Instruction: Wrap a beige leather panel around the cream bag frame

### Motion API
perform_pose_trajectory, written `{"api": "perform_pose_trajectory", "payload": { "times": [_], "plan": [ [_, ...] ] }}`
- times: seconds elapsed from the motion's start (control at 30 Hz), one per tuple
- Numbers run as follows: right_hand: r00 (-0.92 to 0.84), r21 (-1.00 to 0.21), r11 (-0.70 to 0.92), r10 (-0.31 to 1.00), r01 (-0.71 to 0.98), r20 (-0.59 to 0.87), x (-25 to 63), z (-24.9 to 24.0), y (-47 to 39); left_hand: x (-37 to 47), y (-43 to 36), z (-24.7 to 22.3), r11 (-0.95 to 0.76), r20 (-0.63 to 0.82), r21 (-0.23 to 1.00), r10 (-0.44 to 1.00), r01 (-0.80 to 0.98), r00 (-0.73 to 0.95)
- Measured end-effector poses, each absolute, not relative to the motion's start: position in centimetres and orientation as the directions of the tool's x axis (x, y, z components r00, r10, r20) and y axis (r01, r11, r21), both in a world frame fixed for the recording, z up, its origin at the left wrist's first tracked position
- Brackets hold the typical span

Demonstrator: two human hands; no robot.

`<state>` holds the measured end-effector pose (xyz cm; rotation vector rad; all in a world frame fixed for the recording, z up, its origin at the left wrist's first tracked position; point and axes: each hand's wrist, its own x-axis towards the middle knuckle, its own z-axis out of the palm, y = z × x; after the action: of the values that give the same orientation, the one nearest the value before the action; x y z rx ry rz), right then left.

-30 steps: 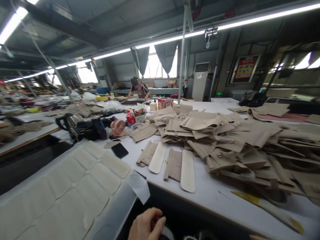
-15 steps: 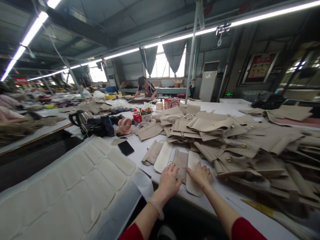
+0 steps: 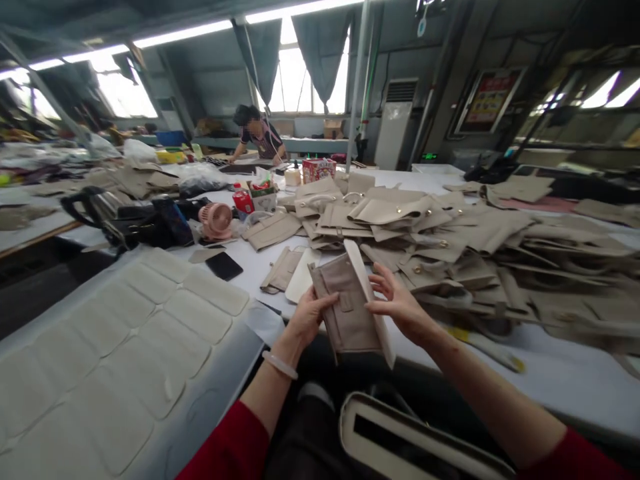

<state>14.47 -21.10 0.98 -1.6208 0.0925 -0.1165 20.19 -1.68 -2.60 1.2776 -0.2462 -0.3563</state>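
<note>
A taupe leather bag panel (image 3: 353, 317) with a pale flap along its right side is raised over the table's front edge. My left hand (image 3: 307, 317) grips its left side, thumb on the front and fingers behind. On the right, my right hand (image 3: 400, 303) has its fingers apart beside the pale flap; the thumb is near its edge, and whether they touch is unclear. Behind the panel, a white rounded piece (image 3: 301, 277) and a folded taupe piece (image 3: 283, 270) lie on the white table.
A large pile of taupe bag parts (image 3: 480, 247) covers the right side. Pale rounded panels (image 3: 165, 327) lie in rows at left. Near them are a black phone (image 3: 225, 265) and a pink fan (image 3: 216, 220). A person (image 3: 257, 137) leans over a far table.
The taupe panel with its pale flap has come up off the table, now in my left hand and tilted. My right hand has lifted off the table. The view has shifted lower and to the right.
</note>
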Motion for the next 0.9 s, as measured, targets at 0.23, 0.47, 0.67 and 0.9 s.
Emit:
{"api": "perform_pose_trajectory", "payload": {
  "times": [0.23,0.47,0.67,0.9],
  "plan": [
    [0.972,-0.984,-0.034,-0.158,0.173,0.176,3.8,5.6,-23.7,11.5,-3.0,3.8,0.406,0.28,0.911,-0.481,-0.073,0.831],
    [0.899,-0.855,-0.488,-0.274,0.175,0.341,-6.7,4.0,-24.4,7.9,-0.6,2.3,0.087,0.172,0.984,-0.707,-0.158,0.685],
    [0.881,-0.746,-0.662,-0.31,0.071,0.359,-8.8,0.2,-23.1,6.3,-0.7,-1.4,-0.046,0.195,0.958,-0.616,-0.282,0.763],
    [0.907,-0.402,-0.907,-0.06,0.125,0.417,-9.6,-0.1,-23.0,5.1,-0.3,-5.4,-0.131,0.059,0.978,-0.568,-0.161,0.821]
  ]
}}
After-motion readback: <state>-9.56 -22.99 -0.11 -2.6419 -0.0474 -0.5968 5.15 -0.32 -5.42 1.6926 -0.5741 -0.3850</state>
